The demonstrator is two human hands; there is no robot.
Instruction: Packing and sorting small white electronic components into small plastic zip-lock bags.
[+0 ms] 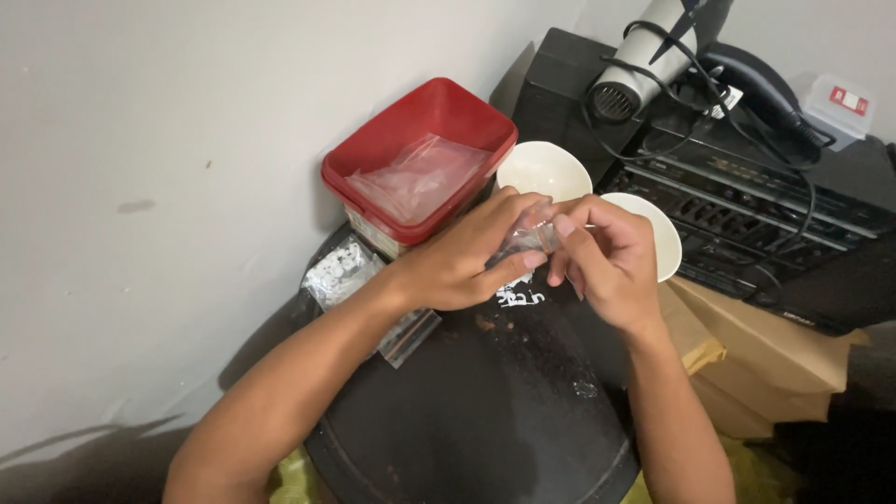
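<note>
My left hand (471,257) and my right hand (602,257) meet over a round black tabletop (467,411). Between their fingertips they pinch a small clear plastic bag (525,235); what is inside it I cannot make out. Just behind the hands stand two white bowls, one (541,168) to the left and one (658,229) partly hidden by my right hand. A red rectangular tub (420,154) holding clear plastic bags sits at the back left.
Small clear bags with white pieces (341,271) lie at the table's left edge, another bag (406,336) under my left wrist. Black electronic equipment (747,187) with a grey hair dryer (635,65) and cables is at the right, cardboard boxes (775,355) below. A white wall is left.
</note>
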